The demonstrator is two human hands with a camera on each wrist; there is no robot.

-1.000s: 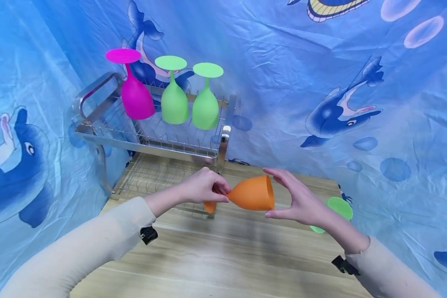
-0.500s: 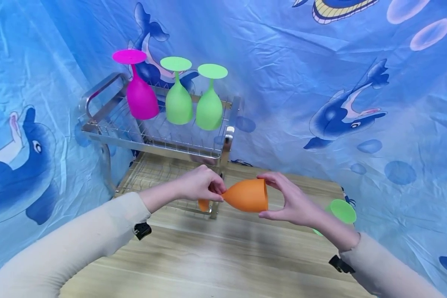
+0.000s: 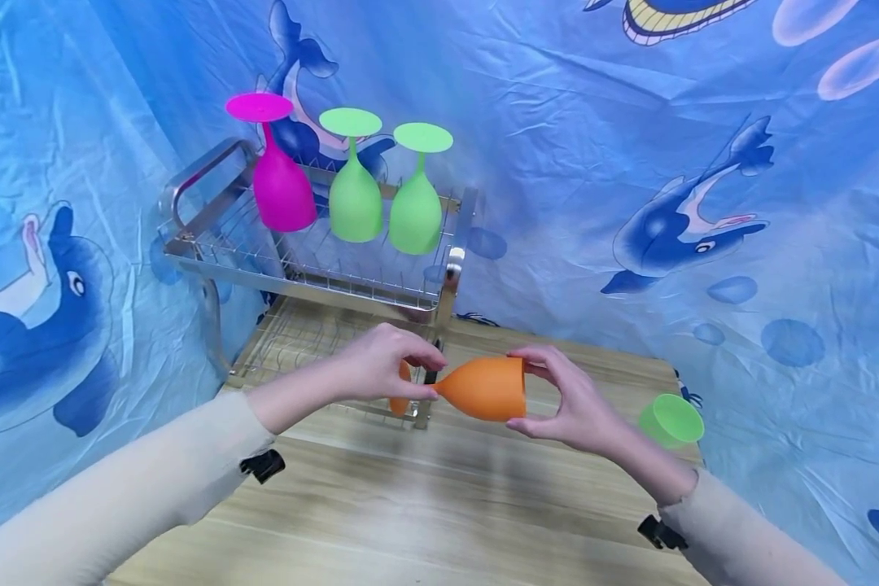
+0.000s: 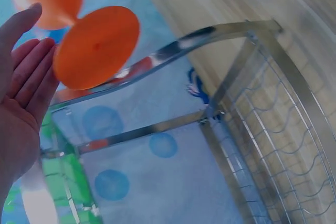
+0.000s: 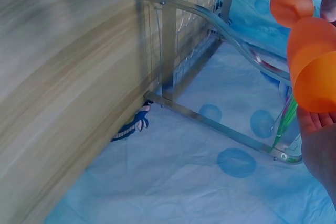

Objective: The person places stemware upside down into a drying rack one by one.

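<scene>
An orange wine glass (image 3: 483, 389) lies sideways in the air above the table, its bowl opening toward the right. My right hand (image 3: 575, 403) holds the bowl near the rim, thumb below and fingers above. Around the stem is my left hand (image 3: 373, 370), its thumb and fingers spread apart. In the left wrist view the left hand's fingers are extended beside the orange foot (image 4: 97, 48). The right wrist view shows the bowl (image 5: 312, 38) over the right palm, partly cut off by the frame edge.
A two-tier metal dish rack (image 3: 315, 285) stands behind the left hand. Upside down on its top tier are a magenta wine glass (image 3: 284, 195) and two green ones, left (image 3: 355, 203) and right (image 3: 415, 213). Another green glass (image 3: 671, 421) is at the table's right.
My right hand has closed onto the orange glass's bowl, after being spread around its rim. My left fingers have loosened from the stem. The head view has shifted slightly.
</scene>
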